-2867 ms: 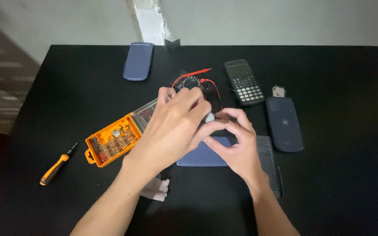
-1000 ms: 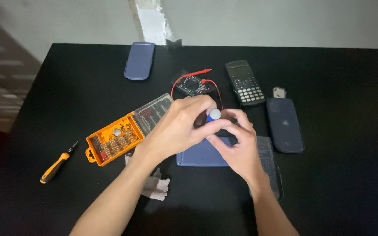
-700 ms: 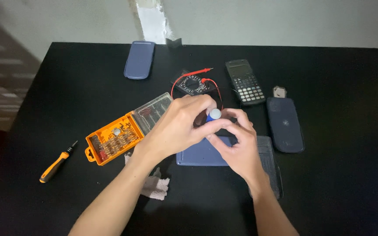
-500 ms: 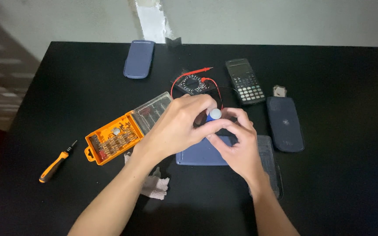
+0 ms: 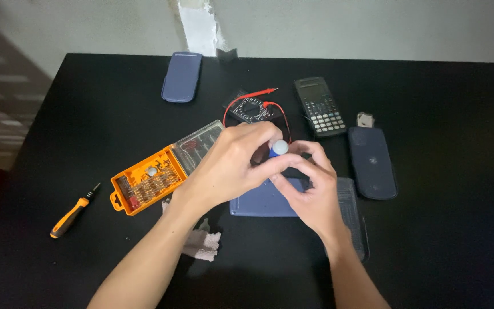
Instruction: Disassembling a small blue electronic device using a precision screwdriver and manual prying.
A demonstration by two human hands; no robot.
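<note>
Screwdriver work is the step in hand, by my reading: a small precision driver with a blue handle and a pale round cap (image 5: pixel 279 148) is standing nearly upright between both hands, its tip hidden beneath the fingers and seemingly bearing on the flat slate-blue rectangular device (image 5: pixel 261 200) lying just below; the left hand (image 5: pixel 232 166) is curling over the driver's shaft, fingertips pinching it just under the cap; the right hand (image 5: pixel 310 191) is closing in from the opposite side, fingers pressing against the lower shaft and resting on the blue device, steadying both; neither hand is lying slack. Beyond the left hand's knuckles a black multimeter with red leads (image 5: pixel 251 109) is sitting, and just outward of the left wrist an orange bit case with a clear hinged lid (image 5: pixel 155 177) is lying open; further out that way an orange-and-black screwdriver (image 5: pixel 72 212) is resting apart on the black table (image 5: pixel 58 114). Beyond the right hand a dark calculator (image 5: pixel 318 106) is lying. Judging the next move: it is calling for firm downward pressure and a square, upright shaft while twisting; otherwise the tip is likely slipping off the screw.
</note>
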